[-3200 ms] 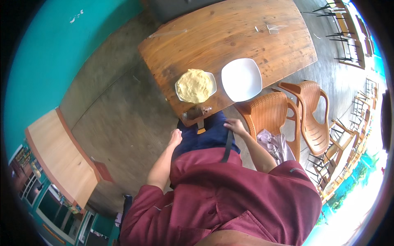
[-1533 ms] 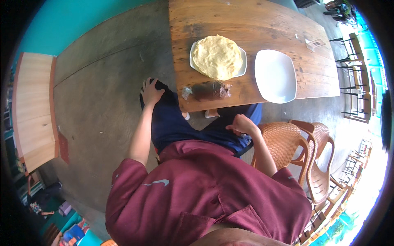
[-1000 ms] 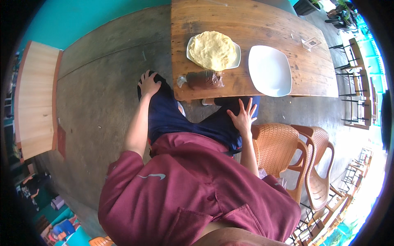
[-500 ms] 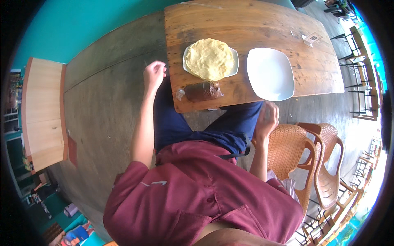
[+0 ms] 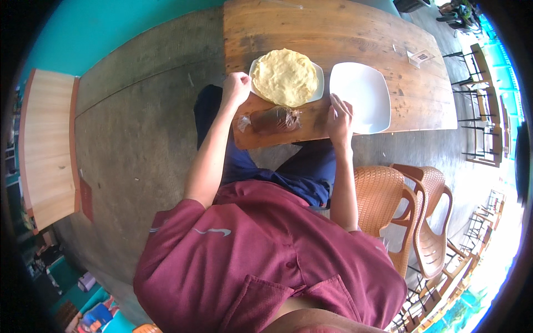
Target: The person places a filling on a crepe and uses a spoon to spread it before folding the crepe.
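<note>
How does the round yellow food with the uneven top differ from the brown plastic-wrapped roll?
Shape: the round yellow food is broad, while the brown plastic-wrapped roll is roughly cylindrical.
Covering: the yellow food shows no wrapper, while the roll wears clear plastic, crumpled at its ends.
Support: the yellow food sits on a white rounded-corner plate, while the roll lies directly on the brown wooden table.
Shared: both are toward the table's near left corner.

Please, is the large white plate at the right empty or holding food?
The large white plate is empty: its white surface shows bare, with the right hand at its lower-left edge.
</note>
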{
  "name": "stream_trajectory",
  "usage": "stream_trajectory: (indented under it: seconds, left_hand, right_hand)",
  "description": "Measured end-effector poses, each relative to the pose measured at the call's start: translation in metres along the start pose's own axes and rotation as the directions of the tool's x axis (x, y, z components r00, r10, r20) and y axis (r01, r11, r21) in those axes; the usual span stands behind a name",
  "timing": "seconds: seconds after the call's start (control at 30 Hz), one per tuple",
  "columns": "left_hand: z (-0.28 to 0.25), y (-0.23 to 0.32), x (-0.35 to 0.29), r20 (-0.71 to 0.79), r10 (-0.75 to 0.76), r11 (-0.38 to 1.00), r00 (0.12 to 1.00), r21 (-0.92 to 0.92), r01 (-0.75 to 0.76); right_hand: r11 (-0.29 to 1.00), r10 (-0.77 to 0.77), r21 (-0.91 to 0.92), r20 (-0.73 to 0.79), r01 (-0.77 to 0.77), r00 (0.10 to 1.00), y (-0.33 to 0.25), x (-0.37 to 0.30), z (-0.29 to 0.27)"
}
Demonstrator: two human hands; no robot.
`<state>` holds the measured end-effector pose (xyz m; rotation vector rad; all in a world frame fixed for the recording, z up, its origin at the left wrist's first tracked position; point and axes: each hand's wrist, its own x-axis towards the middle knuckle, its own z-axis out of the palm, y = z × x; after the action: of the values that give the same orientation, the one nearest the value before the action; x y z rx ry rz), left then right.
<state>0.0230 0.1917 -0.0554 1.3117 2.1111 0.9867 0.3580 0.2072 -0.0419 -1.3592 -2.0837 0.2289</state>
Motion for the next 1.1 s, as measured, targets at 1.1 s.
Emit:
stream_trajectory:
  seconds: [1.1]
  left_hand:
    - [0.047, 0.077, -0.129, 0.127, 0.564, 0.819, 0.816, 0.039, -0.572]
  right_hand:
    - [0.822, -0.025, 0.514, 0.461, -0.244, 0.887, -0.012, -0.023, -0.043]
